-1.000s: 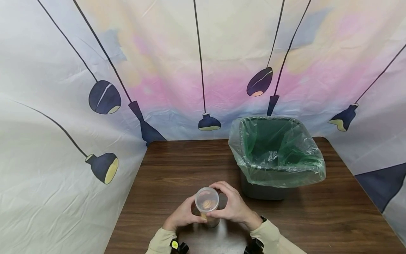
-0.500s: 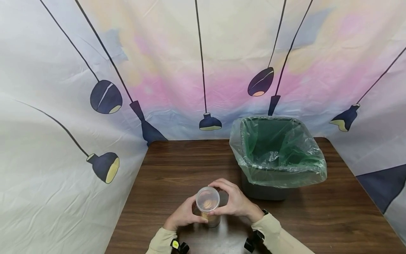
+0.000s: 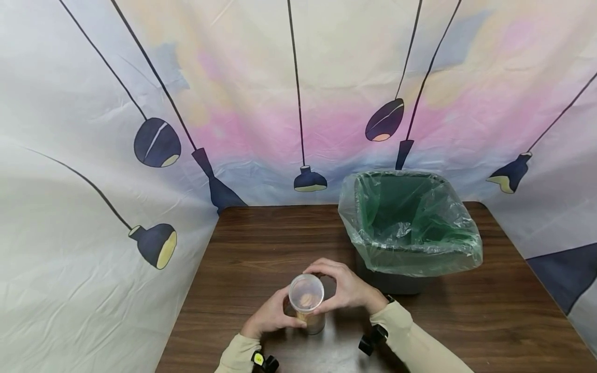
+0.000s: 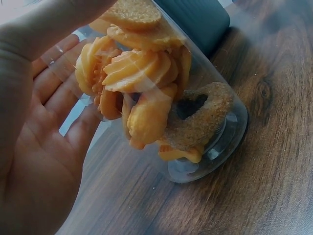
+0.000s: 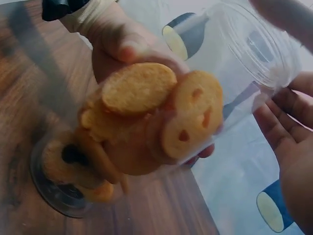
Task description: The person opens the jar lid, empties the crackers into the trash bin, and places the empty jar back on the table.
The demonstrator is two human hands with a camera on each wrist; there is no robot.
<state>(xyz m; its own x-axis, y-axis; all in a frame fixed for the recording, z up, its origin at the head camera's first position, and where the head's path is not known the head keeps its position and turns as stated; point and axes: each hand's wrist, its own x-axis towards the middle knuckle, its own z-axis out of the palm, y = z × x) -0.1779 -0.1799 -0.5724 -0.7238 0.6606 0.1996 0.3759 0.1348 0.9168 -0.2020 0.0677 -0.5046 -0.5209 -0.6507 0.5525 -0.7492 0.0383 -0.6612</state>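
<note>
1. Clear jar [image 3: 307, 300] is sitting between both hands: left hand [image 3: 272, 314] is gripping its side, right hand [image 3: 346, 290] its rim.
2. Probably light, stiff and slick, it is calling for gentle side-wrapping, sparing likely brittle cookies [image 4: 144, 73].

Even, bright light fills the head view, leaving a pale sheen on the near part of the counter [image 3: 326, 357] and small white glints on the plastic liner [image 3: 420, 259]. The left wrist view is cooler and dimmer, with reflections across the clear container [image 4: 234, 129]. The right wrist view looks hazy and soft, the right hand [image 5: 299, 156] shadowed.
</note>
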